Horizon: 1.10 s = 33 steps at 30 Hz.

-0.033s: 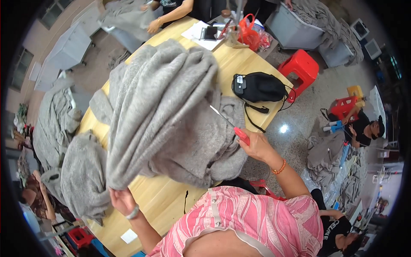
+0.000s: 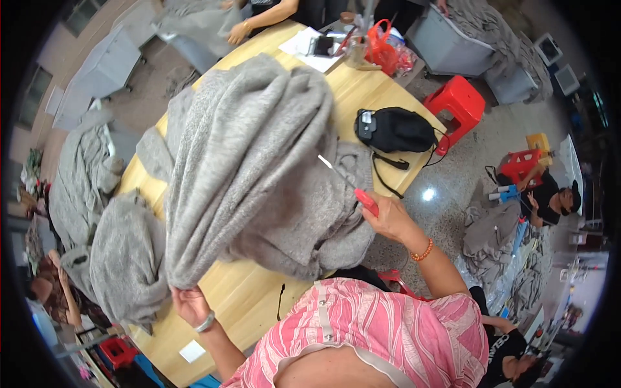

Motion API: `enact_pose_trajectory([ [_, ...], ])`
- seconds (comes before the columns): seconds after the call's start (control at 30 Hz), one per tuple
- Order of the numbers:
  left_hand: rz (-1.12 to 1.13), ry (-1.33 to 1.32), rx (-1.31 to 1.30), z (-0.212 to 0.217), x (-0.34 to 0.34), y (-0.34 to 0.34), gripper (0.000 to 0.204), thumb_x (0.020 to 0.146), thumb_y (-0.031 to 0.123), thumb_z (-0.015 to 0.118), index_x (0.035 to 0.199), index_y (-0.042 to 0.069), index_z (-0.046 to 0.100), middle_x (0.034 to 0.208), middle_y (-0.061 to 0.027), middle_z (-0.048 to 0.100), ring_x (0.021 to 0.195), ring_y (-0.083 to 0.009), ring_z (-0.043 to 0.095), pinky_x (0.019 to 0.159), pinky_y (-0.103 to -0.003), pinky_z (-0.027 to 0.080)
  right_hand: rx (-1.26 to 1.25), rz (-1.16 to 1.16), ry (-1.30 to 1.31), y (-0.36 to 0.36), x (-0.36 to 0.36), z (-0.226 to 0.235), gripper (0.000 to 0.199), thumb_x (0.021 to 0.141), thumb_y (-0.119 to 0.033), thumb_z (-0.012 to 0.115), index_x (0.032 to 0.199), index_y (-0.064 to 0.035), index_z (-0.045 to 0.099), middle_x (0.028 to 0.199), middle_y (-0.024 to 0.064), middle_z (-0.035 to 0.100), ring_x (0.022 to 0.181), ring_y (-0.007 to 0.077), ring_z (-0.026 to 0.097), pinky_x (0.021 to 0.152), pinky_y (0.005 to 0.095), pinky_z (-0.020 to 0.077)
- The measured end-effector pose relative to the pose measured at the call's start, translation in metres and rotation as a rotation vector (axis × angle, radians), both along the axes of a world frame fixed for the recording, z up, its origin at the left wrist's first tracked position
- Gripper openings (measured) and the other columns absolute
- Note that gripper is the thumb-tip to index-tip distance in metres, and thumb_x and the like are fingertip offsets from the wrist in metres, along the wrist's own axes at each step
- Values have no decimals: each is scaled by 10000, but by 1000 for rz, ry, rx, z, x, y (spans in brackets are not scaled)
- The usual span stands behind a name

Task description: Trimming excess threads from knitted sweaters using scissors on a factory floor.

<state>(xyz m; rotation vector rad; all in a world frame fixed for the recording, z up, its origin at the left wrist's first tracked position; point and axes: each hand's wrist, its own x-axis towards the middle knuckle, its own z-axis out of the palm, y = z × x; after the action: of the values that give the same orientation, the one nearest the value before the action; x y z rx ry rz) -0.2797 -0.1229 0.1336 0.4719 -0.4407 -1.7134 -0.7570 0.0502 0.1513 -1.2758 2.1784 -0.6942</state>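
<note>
A large grey knit garment [image 2: 252,142] is bunched over the wooden table, its folds slanting down to my left hand. The fingers of my left hand [image 2: 191,306] are closed on its lower left edge. To the right, my right hand [image 2: 388,218] is wrapped around the red handle of a slim tool [image 2: 366,202]. The tool has a thin metal shaft with a pale tip, which points up and left over the grey cloth; its exact kind is unclear. More grey knit [image 2: 346,242] lies under the tool and near my body.
A black pouch [image 2: 401,129] with a strap lies on the table [image 2: 249,301] at right. Another grey heap [image 2: 129,258] hangs at the left edge. Red stools [image 2: 456,107], a red bag [image 2: 383,48], grey bins [image 2: 453,48] and co-workers [image 2: 265,14] surround the table.
Very little differs. The raised folds of the garment have shifted slightly to the right, and the whole view has moved a touch. Both hands keep their hold.
</note>
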Motion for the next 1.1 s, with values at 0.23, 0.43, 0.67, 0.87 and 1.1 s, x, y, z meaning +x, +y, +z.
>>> enact_pose_trajectory([
  [0.23, 79, -733, 479, -34, -51, 23, 379, 914, 117, 552, 1252, -19, 447, 1256, -186, 510, 1107, -287, 524, 921, -411, 442, 43, 102, 43, -21, 9, -8, 285, 844, -259, 608, 1017, -36, 565, 774, 218, 618, 747, 422, 597, 665, 457, 476],
  [0.43, 156, -1729, -1226, 5, -206, 20, 850, 653, 293, 814, 1357, 69, 394, 1406, -255, 298, 1318, -413, 257, 1068, -507, 218, 14, -30, -9, 8, -2, -11, 285, 843, -245, 610, 1030, -32, 577, 831, 224, 623, 799, 416, 601, 700, 449, 480],
  [0.67, -232, -2233, -1660, -41, -337, -37, 489, 816, 118, 491, 1296, 30, 450, 1253, -195, 475, 1046, -295, 486, 887, -436, 389, 81, -137, -34, 43, -15, -13, 349, 841, -226, 607, 1128, -32, 574, 951, 214, 642, 893, 391, 621, 778, 424, 493],
  [0.87, -498, -2148, -1407, 6, -312, -165, 226, 827, 24, 502, 1013, -13, 625, 934, -298, 617, 905, -354, 631, 797, -415, 503, 143, -224, -94, 53, -26, -14, 408, 849, -209, 598, 1216, -38, 549, 1043, 178, 655, 971, 341, 632, 843, 379, 487],
  [1.1, -100, -1684, -929, 55, -192, -125, 449, 803, 303, 624, 1160, 33, 582, 1188, -116, 586, 1107, -281, 526, 942, -377, 422, -11, -97, -100, 24, -16, -21, 323, 839, -260, 604, 1108, -85, 578, 870, 230, 634, 860, 430, 601, 733, 477, 481],
])
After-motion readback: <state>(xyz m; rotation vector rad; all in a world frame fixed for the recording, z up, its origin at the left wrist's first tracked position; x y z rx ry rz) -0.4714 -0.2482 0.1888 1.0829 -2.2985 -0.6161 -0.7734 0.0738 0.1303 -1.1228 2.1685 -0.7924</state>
